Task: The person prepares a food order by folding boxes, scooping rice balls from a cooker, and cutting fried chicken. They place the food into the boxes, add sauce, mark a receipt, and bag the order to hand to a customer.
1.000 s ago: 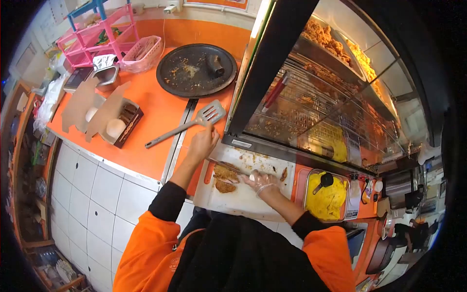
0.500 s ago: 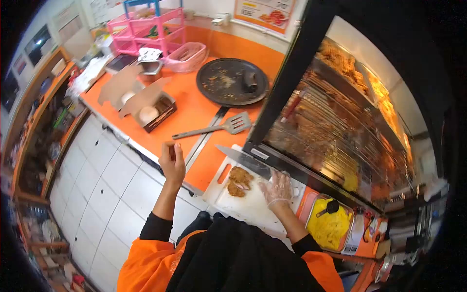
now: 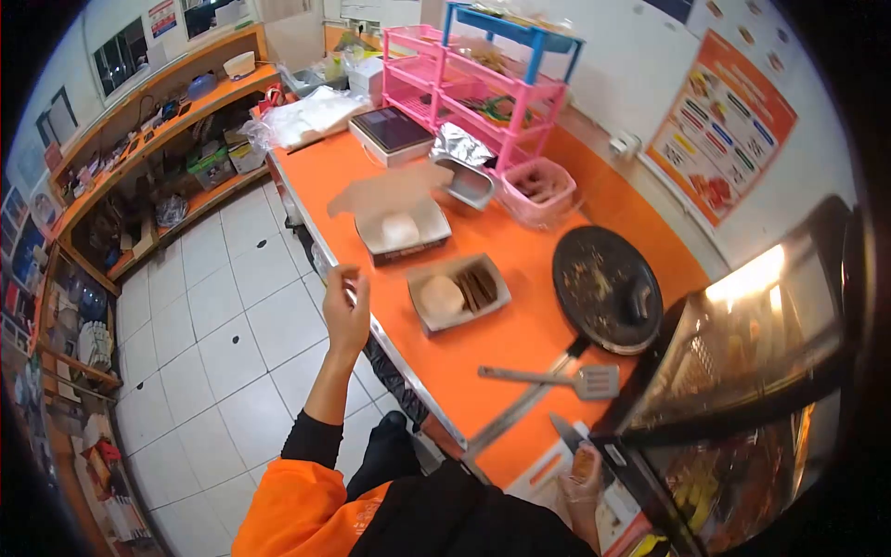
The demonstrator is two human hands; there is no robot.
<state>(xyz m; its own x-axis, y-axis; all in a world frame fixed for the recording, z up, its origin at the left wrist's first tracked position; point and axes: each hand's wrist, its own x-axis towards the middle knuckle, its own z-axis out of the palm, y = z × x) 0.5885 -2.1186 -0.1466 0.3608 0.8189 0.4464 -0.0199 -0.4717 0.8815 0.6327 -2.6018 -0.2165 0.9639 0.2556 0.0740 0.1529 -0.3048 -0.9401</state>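
While my left hand point(image 3: 345, 311) hangs raised over the tiled floor point(image 3: 232, 353), just off the front edge of the orange counter point(image 3: 483, 353), two open cardboard boxes sit nearest to it on that counter. The nearer box point(image 3: 459, 292) lies close to the front edge and holds a pale round bun on one side and a few dark brown pieces stacked on the other. The second box point(image 3: 401, 226), farther along toward the far end, has its lid flap standing up and a white round bun inside. Behind them, against the back edge, a pink basket point(image 3: 540, 190) holds something I cannot make out, and a small steel tray point(image 3: 467, 181) with crumpled foil sits beside it. A round black pan point(image 3: 606, 288) with crumbs and a dark cylinder in it rests near the back edge, and a metal spatula point(image 3: 557, 377) lies flat on the counter in front of it.

My left forearm points up and away from me, palm turned inward, thumb and forefinger pinched close together with nothing visible between them. My right hand point(image 3: 583, 475), in a clear plastic glove, is low at the near corner by the white cutting board point(image 3: 548, 478), its fingers curled around a browned piece of food point(image 3: 582, 461), next to a knife blade point(image 3: 568, 433).
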